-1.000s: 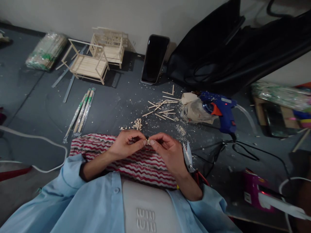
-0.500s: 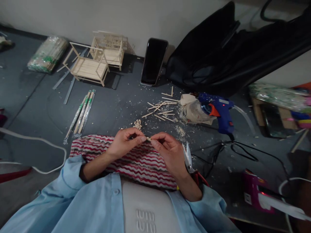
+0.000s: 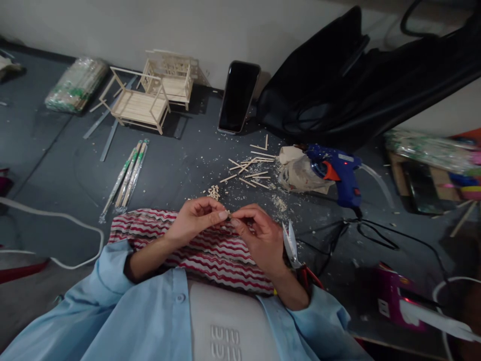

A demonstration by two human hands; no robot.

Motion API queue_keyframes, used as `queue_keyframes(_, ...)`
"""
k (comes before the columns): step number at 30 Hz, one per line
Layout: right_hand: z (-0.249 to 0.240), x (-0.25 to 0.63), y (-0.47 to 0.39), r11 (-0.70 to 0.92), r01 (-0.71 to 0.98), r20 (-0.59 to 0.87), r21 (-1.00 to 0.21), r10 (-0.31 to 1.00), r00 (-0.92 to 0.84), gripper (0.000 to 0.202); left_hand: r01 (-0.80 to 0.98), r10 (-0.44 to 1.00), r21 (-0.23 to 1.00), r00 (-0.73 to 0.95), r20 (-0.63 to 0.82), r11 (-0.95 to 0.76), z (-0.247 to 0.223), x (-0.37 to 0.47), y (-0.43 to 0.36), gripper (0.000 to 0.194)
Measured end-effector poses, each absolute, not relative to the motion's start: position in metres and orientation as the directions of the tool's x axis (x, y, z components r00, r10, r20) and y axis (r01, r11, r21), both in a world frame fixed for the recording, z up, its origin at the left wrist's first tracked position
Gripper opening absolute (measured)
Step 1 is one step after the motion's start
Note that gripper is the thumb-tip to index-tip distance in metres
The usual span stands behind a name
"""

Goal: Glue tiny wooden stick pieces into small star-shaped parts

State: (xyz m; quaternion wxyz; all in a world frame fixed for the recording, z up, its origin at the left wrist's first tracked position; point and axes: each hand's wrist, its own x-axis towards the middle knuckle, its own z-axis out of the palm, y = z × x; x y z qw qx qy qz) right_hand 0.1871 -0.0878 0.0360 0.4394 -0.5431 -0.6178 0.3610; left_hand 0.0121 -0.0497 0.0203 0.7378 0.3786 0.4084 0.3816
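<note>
Over a red-and-white striped cloth [image 3: 214,260], my left hand [image 3: 199,216] and my right hand [image 3: 259,235] meet fingertip to fingertip. Both are closed in a pinch on a tiny pale wooden piece [image 3: 229,214], mostly covered by the fingers. Just beyond my left hand lies a small heap of cut wooden bits [image 3: 213,192]. Thin loose wooden sticks [image 3: 250,168] are scattered farther up the table. Beside my right wrist, scissors [image 3: 290,244] lie with their blades apart.
A blue glue gun [image 3: 347,175] with a red light rests at the right, its black cable [image 3: 379,238] trailing. A phone [image 3: 239,98] leans near the wall. Miniature stick furniture [image 3: 141,108], wrapped stick bundles [image 3: 126,175] and a plastic-wrapped pack [image 3: 77,85] occupy the left. A black bag [image 3: 319,90] stands behind.
The fingers of my right hand have shifted slightly around the small piece, which is now more covered. Both hands stay in the same place; the table things have not moved.
</note>
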Motion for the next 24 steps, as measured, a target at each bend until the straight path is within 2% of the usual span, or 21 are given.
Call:
queue_keyframes(4,0.034,0.186,-0.088,0.159,0.386,0.164,-0.908,0.986,-0.022,0.005,-0.29,0.858,0.832,0.364,-0.361,0.473,0.021,0.013,-0.05,0.028)
queue_keyframes(8,0.027,0.186,-0.089,0.101,0.369,0.119,-0.924,0.993,0.027,0.005,-0.307,0.838,0.802,0.383,-0.389,0.513,0.019,0.013,-0.051,0.028)
queue_keyframes(18,0.028,0.186,-0.09,-0.084,0.177,-0.066,-0.981,0.992,0.104,0.015,-0.315,0.845,0.807,0.379,-0.376,0.5,0.018,0.012,-0.05,0.025)
queue_keyframes(24,0.032,0.185,-0.087,-0.136,0.175,-0.123,-0.975,0.989,0.078,0.013,-0.275,0.83,0.81,0.392,-0.398,0.518,0.019,0.012,-0.05,0.028)
